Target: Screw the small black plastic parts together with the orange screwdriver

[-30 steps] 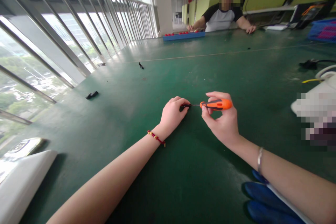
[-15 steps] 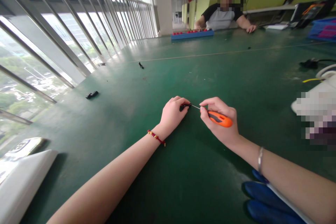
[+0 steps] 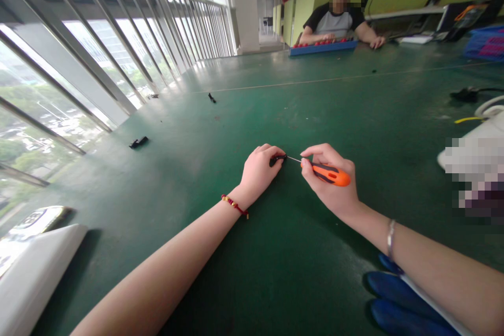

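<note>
My left hand (image 3: 260, 168) rests on the green table (image 3: 252, 115) with thumb and fingers closed on a small black part (image 3: 279, 158). To its right, my right hand (image 3: 334, 184) holds a screwdriver (image 3: 334, 175) with an orange and dark handle. Its thin metal shaft points left and its tip meets the right end of the black part. The fine shape of the part is mostly hidden by my left fingers.
Small black pieces (image 3: 138, 142) lie to the left and farther back (image 3: 212, 98). Blue gloves (image 3: 409, 294) sit under my right forearm. A white box (image 3: 51, 273) is at lower left. Across the table a person (image 3: 334, 23) sits behind a blue tray (image 3: 323, 49) with red items.
The blue tray across the table has shifted right, along with the person's hand. The screwdriver handle has turned a little in my right hand; my left hand has stayed in place.
</note>
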### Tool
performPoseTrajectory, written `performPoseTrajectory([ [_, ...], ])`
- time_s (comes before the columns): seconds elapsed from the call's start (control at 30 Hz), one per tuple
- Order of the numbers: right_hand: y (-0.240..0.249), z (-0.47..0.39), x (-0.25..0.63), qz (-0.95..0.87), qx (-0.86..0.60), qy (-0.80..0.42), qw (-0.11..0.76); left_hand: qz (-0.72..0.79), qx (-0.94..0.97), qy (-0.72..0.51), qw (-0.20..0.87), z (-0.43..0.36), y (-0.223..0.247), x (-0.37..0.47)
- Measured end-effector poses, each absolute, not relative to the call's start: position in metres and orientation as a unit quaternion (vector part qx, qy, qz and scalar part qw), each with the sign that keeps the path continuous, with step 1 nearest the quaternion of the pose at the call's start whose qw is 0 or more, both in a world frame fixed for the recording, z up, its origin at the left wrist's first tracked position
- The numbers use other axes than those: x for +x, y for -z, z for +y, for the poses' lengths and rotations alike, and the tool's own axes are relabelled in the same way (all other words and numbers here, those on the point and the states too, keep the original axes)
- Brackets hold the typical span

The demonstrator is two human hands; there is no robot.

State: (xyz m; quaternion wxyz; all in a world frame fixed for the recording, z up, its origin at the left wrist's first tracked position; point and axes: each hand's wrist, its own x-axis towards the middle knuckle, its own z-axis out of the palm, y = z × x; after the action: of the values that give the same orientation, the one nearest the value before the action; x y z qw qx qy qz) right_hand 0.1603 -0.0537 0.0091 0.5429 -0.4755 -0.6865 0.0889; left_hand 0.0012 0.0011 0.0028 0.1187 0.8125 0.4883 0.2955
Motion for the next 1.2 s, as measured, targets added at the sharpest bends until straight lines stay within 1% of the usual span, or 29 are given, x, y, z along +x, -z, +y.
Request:
performPoseTrajectory([
  [0.1, -0.0088, -0.0536, 0.1604, -0.695, -0.467, -0.096, 0.538, 0.488, 0.813, -0.295, 0.119, 0.0012, -0.0026, 0.0009],
  [0.3, -0.0063, -0.0489, 0.1600, -0.668, -0.450, -0.079, 0.587, 0.485, 0.813, -0.299, 0.118, 0.0014, -0.0009, 0.0006],
  [0.53, -0.0111, -0.0535, 0.1605, -0.702, -0.454, -0.011, 0.548, 0.480, 0.817, -0.298, 0.116, 0.0015, -0.0009, 0.0004],
  [0.7, -0.0070, -0.0516, 0.1604, -0.686, -0.447, -0.046, 0.572, 0.482, 0.815, -0.300, 0.115, 0.0011, -0.0015, 0.0007],
  [0.8, -0.0058, -0.0496, 0.1616, -0.678, -0.442, -0.038, 0.587, 0.478, 0.817, -0.301, 0.118, 0.0009, -0.0014, 0.0008],
  [1.03, -0.0144, -0.0544, 0.1596, -0.720, -0.439, 0.021, 0.537, 0.477, 0.816, -0.304, 0.121, 0.0003, -0.0019, 0.0011],
  [1.2, -0.0096, -0.0526, 0.1593, -0.699, -0.431, -0.008, 0.571, 0.479, 0.813, -0.307, 0.121, -0.0003, -0.0018, 0.0017],
])
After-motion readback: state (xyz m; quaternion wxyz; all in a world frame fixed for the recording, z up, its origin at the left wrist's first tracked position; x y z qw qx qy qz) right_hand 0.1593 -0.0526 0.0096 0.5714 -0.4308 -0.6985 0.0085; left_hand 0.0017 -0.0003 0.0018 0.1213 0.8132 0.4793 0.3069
